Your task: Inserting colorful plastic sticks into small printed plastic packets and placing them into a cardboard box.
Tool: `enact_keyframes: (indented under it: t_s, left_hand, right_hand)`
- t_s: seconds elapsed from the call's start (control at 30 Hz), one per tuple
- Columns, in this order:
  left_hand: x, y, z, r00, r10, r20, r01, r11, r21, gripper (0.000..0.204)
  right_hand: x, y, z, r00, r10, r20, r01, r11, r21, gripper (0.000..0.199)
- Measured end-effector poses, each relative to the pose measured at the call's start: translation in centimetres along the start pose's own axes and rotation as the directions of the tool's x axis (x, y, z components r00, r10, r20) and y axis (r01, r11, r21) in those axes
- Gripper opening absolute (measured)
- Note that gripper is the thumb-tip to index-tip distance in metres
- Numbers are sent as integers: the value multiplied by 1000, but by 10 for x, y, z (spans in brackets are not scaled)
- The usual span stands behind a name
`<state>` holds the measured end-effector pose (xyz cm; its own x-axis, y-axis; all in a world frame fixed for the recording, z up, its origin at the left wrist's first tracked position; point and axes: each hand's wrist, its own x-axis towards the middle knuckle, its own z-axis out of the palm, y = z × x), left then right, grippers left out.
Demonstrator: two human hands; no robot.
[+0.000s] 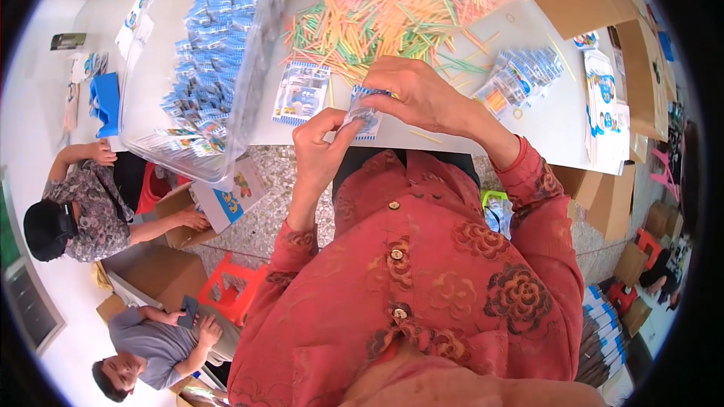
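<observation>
Above the table's near edge, a small clear plastic packet (366, 126) with blue striped ends is pinched between my two hands. My left hand (320, 139) grips its lower left side with thumb and forefinger. From above and to the right, my right hand (413, 92) pinches its top edge. What is inside the packet is too small to make out. Just left of it lies a pile of flat blue-and-white packets (302, 94). Beyond my hands spreads a heap of thin pink, green and yellow sticks (377, 26).
A clear plastic bin (240, 117) on the left holds rows of blue packets. To the right lie a bundle of packets (528, 71) and loose rubber bands (518, 114). Cardboard boxes (645, 79) line the right side. Two people are on the left, one handling a printed carton (230, 200).
</observation>
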<state>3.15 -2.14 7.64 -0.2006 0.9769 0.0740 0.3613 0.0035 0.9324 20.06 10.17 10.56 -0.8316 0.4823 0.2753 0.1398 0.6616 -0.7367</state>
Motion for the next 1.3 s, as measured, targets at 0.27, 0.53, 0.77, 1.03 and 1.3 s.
enact_keyframes:
  t_s: [0.27,0.53,0.77,1.03,1.3]
  left_hand:
    - [-10,3,30,993,-109,36,114,892,-437,10]
    - [-9,2,38,1000,19,-14,-23,919,-395,11]
    - [-19,8,40,982,189,13,-187,976,-112,12]
    - [-25,-5,40,983,182,-21,-183,982,-48,14]
    - [-11,-23,11,972,-66,-225,-1,959,-283,12]
  right_hand:
    - [-28,-28,-20,961,60,-271,-36,995,93,26]
    - [-52,-38,-22,956,-14,-293,-24,992,-124,32]
    - [-72,-48,-8,997,30,-76,-39,992,-118,16]
    - [-77,-35,-1,962,54,-267,-48,998,28,20]
    - [-123,7,20,956,278,-97,-291,941,-174,27]
